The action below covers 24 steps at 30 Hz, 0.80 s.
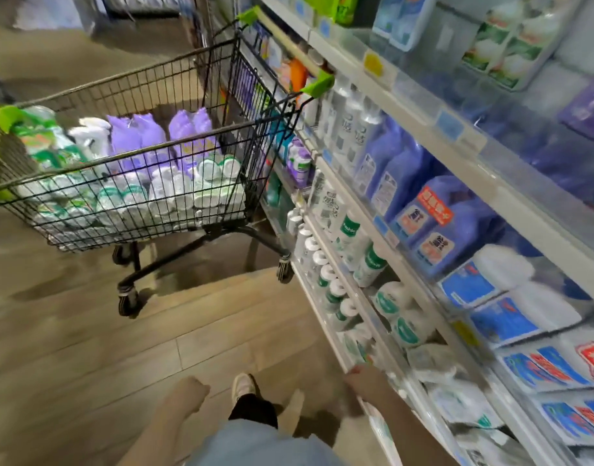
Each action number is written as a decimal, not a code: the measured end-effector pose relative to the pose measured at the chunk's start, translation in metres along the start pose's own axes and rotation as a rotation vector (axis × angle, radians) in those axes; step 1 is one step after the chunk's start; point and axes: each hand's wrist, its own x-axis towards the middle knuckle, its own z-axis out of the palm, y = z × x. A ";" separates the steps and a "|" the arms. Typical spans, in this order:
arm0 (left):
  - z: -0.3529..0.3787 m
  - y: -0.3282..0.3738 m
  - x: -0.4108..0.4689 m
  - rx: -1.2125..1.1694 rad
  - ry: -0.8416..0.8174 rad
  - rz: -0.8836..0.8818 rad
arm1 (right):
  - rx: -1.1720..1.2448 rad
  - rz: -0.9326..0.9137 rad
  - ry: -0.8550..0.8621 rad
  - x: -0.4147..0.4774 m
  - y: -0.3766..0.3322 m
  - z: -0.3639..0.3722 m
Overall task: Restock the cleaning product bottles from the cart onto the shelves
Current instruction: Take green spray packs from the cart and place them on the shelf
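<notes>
Hanging right grip (363, 381) beside low-shelf bottles (405, 327), contact unclear.

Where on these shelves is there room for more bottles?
A small dark gap on the lower shelf, between the upright green-labelled bottles and the lying bottles. Packed: the bottom row by the right hand, and the cart.

1. The cart (127, 183), holding white bottles (204, 183) and purple packs (134, 136), stands beside the shelves (416, 105).
2. The left hand (191, 395) hangs empty, loosely curled.
3. The right hand (363, 381), blurred, is near the lower shelves.
</notes>
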 end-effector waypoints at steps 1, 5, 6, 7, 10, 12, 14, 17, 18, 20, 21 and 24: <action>-0.015 0.007 0.008 -0.027 0.006 -0.004 | -0.001 -0.010 0.008 0.015 -0.020 -0.003; -0.080 0.034 0.041 -0.108 0.075 0.041 | 0.027 -0.066 0.046 0.073 -0.105 -0.006; -0.096 0.040 0.044 -0.124 0.086 0.056 | 0.031 -0.096 0.050 0.075 -0.131 -0.008; -0.111 0.046 0.045 -0.141 0.093 0.061 | 0.026 -0.115 0.049 0.080 -0.153 -0.007; -0.149 0.055 0.055 -0.193 0.089 0.100 | 0.014 -0.150 0.011 0.089 -0.208 -0.002; -0.166 0.054 0.065 -0.252 0.099 0.089 | -0.024 -0.195 -0.021 0.093 -0.239 0.000; -0.180 0.053 0.069 -0.302 0.116 0.068 | -0.073 -0.246 -0.049 0.099 -0.267 0.001; -0.202 0.059 0.080 -0.384 0.176 0.074 | -0.124 -0.309 -0.065 0.109 -0.314 -0.004; -0.212 0.065 0.083 -0.432 0.213 0.083 | -0.135 -0.336 -0.067 0.112 -0.332 -0.007; -0.237 0.080 0.090 -0.526 0.327 0.119 | -0.158 -0.435 -0.060 0.119 -0.375 -0.014; -0.252 0.090 0.094 -0.543 0.418 0.153 | -0.161 -0.499 -0.052 0.121 -0.398 -0.019; -0.308 0.130 0.102 -0.598 0.670 0.245 | -0.102 -0.683 -0.028 0.121 -0.477 -0.036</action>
